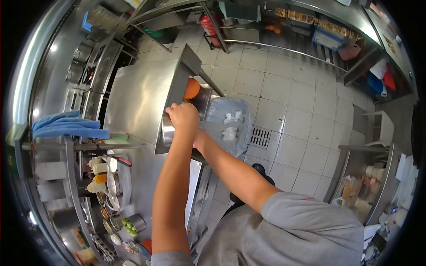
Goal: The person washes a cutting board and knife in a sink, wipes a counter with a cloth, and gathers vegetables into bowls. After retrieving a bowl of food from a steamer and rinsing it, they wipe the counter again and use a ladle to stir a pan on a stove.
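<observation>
- Head view: the left hand (182, 116) rests on the near rim of a steel container (171, 128) that hangs at the edge of the steel tabletop (137, 95). The fingers are curled together over this rim and seem to grip it.
- The right hand (198, 141) is just beside the container, on its lower side, and mostly hidden behind the left forearm. I cannot tell if its fingers are apart or together, or what they hold.
- An orange round object (191, 88) sits just behind the container, touching the area above the left hand. It is too blurred to say what it is.
- A bin with a clear plastic bag (230, 122) stands on the tiled floor just beside the container, to its right. White crumpled pieces lie inside the bag.
- A floor drain grate (258, 136) is near the bin, further from the container.
- A blue cloth (66, 126) hangs on a rail well apart from the container, at the far left side of the tabletop.
- Squeeze bottles (98, 175) and small bowls with sauces and green pieces (128, 227) stand on a shelf below the cloth, also well apart from the container.
- The person wears a grey shirt (288, 230).
</observation>
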The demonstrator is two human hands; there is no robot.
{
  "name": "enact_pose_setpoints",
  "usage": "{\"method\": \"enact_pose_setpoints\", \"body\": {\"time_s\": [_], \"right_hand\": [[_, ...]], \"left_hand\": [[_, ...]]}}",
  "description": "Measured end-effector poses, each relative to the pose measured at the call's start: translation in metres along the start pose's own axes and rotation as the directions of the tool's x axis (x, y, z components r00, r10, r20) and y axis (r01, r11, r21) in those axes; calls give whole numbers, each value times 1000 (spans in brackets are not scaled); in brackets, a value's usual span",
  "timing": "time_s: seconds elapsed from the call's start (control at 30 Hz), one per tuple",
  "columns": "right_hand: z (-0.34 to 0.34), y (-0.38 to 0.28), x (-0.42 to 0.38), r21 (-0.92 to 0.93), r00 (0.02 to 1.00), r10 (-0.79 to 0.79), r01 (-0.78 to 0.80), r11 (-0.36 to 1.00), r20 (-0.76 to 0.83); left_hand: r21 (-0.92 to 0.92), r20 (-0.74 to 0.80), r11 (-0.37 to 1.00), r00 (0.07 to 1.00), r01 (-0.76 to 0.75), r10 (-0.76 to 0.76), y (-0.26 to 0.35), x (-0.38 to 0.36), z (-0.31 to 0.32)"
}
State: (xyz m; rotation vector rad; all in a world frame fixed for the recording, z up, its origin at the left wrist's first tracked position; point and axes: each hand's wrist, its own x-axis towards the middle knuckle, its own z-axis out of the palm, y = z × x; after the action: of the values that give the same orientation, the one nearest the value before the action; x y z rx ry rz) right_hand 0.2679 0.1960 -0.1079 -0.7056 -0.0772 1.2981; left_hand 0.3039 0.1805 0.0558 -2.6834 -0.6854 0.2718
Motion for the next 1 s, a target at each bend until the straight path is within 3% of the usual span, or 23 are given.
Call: {"method": "enact_pose_setpoints", "body": {"time_s": [0.07,0.17,0.4,0.5,0.57,0.63,0.8,0.87,1.0], "right_hand": [[3,1,-4,46,1000,-10,11,999,-30],[8,3,-13,74,999,-13,17,997,-52],[39,24,-28,74,999,11,-9,997,-33],[73,54,-37,69,997,72,-75,995,37],[103,86,-51,75,981,156,-165,983,116],[140,131,-71,70,939,274,-293,954,208],[213,249,-117,-89,739,584,-592,801,338],[238,293,-126,-181,668,664,-646,741,336],[273,367,-128,-359,595,748,-656,664,295]], "left_hand": [[131,82,991,997,-26,15,13,8,0],[161,170,987,986,-28,0,21,12,-6],[71,310,997,951,-9,-13,-16,-36,-32],[-48,265,988,956,146,-128,-67,-102,-31],[-321,77,909,964,267,-256,-111,-166,-4],[-491,-163,813,884,313,-438,-138,-237,50],[-528,-228,708,725,468,-649,-180,-378,113],[-589,-283,635,608,500,-742,-198,-427,126],[-663,-311,583,535,470,-785,-232,-504,167]]}}
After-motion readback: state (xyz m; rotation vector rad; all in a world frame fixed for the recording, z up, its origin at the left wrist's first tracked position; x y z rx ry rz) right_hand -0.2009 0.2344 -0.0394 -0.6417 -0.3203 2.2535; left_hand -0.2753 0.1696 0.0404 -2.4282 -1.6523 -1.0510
